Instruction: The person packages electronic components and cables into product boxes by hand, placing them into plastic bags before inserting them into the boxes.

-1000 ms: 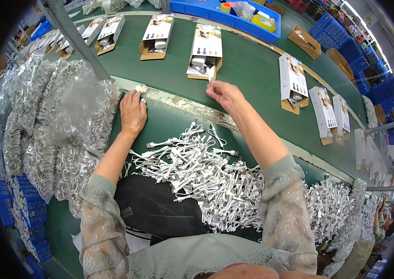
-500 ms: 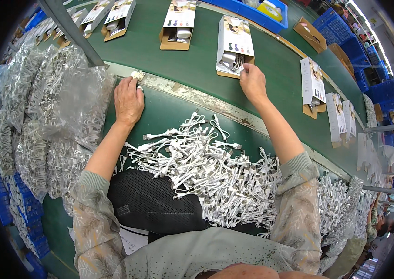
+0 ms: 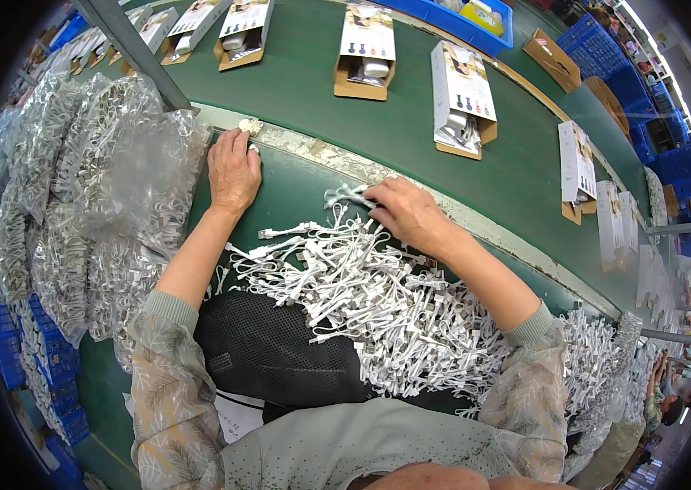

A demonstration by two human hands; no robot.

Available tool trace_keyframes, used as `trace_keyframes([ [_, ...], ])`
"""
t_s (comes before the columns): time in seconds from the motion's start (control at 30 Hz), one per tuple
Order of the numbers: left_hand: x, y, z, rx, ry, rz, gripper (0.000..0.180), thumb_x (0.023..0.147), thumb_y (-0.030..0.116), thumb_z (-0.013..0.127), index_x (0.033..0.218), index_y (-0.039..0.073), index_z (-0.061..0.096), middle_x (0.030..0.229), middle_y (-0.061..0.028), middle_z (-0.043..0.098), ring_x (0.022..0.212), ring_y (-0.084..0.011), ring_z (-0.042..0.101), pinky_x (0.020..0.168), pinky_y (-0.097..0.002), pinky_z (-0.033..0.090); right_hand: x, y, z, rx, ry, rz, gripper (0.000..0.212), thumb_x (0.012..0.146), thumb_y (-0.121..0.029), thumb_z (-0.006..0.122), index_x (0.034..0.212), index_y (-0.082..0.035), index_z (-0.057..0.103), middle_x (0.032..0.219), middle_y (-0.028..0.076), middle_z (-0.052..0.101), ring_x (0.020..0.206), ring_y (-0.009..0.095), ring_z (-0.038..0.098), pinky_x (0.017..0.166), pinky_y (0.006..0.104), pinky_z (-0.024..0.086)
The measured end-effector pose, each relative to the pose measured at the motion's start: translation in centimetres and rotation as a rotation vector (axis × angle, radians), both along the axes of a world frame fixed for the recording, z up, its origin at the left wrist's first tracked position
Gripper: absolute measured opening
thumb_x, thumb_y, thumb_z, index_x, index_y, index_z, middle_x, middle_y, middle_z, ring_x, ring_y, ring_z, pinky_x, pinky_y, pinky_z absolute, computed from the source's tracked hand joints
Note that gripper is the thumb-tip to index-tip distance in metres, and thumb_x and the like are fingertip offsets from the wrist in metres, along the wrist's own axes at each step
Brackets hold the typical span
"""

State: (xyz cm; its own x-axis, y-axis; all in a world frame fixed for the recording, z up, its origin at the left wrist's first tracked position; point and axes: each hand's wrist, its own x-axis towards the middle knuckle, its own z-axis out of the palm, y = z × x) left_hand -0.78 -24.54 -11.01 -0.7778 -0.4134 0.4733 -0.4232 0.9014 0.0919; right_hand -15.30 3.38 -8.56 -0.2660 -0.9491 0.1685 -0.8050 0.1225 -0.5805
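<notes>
The short white cable [image 3: 344, 194] was thin and bendy, folded into a loop, and a bit blurry. It was at the top edge of a big messy heap of short white cables [image 3: 411, 327] on the smooth dark green counter [image 3: 292, 192], close to a long pale strip of worn metal [image 3: 313, 147]. The cables in the heap had white plastic ends, and some had shiny silver metal tips.

The bare right hand [image 3: 411, 214] had a narrow grip, with the thumb and fingers pinching the cable. The bare left hand [image 3: 233, 175] lay by the strip, its fingertips next to a small, lumpy, cream-white thing [image 3: 251, 126]. I could not tell if its grip held anything.

Open white cardboard boxes with brown insides [image 3: 464, 82] sat on the flat green belt [image 3: 296, 65]. They had a picture and a row of tiny coloured shapes on top, but the printed words were too small to read. A sheet of white paper [image 3: 235, 418] below the black mesh bag [image 3: 272, 351] had dark writing, too tiny to make out
</notes>
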Motion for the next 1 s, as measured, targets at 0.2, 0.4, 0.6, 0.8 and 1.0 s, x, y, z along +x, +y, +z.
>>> trace_keyframes([
  [0.2,0.2,0.0,0.0,0.015,-0.002,0.005,0.034,0.080,0.012,0.053,0.112,0.000,0.053,0.117,-0.0151,0.053,0.115,-0.0306,0.046,0.098,-0.0428,0.034,-2.2,0.1,0.4,0.072,-0.731,-0.361,0.028,0.079,-0.015,0.067,0.101,0.002,0.062,0.076,0.008,0.064,0.065,0.015,0.061,0.063,0.0282,0.049],
  [0.4,0.3,0.1,0.1,0.005,-0.046,0.023,0.034,0.084,0.012,0.050,0.115,0.001,0.051,0.119,-0.0149,0.051,0.115,-0.0305,0.046,0.099,-0.0411,0.034,-7.7,-4.1,-1.2,-0.030,-0.927,-0.663,0.028,0.079,-0.015,0.069,0.098,0.003,0.061,0.075,0.005,0.063,0.061,0.010,0.060,0.055,0.0220,0.052],
  [0.6,-0.2,0.3,0.2,0.016,-0.026,0.001,0.033,0.084,0.012,0.050,0.115,0.000,0.052,0.119,-0.0150,0.051,0.114,-0.0307,0.047,0.098,-0.0409,0.035,-14.1,-8.1,-3.2,-0.117,-0.546,-0.860,0.026,0.077,-0.018,0.070,0.088,0.004,0.065,0.076,0.009,0.066,0.064,0.014,0.064,0.056,0.0261,0.053],
  [0.8,0.0,0.1,0.2,0.000,-0.009,0.003,0.034,0.080,0.012,0.053,0.112,0.001,0.053,0.117,-0.0150,0.052,0.115,-0.0307,0.045,0.098,-0.0427,0.034,-9.0,-4.9,-1.3,-0.139,0.042,-0.474,0.026,0.080,-0.020,0.062,0.099,-0.003,0.063,0.090,0.018,0.065,0.083,0.031,0.063,0.075,0.0395,0.049],
  [1.0,0.1,0.1,0.2,0.005,-0.016,0.020,0.033,0.082,0.011,0.050,0.114,0.001,0.052,0.117,-0.0151,0.052,0.113,-0.0306,0.047,0.097,-0.0417,0.035,-2.5,-2.6,0.2,0.208,-0.001,-0.172,0.027,0.080,-0.020,0.063,0.101,-0.003,0.061,0.090,0.014,0.060,0.088,0.028,0.059,0.079,0.0381,0.047],
])
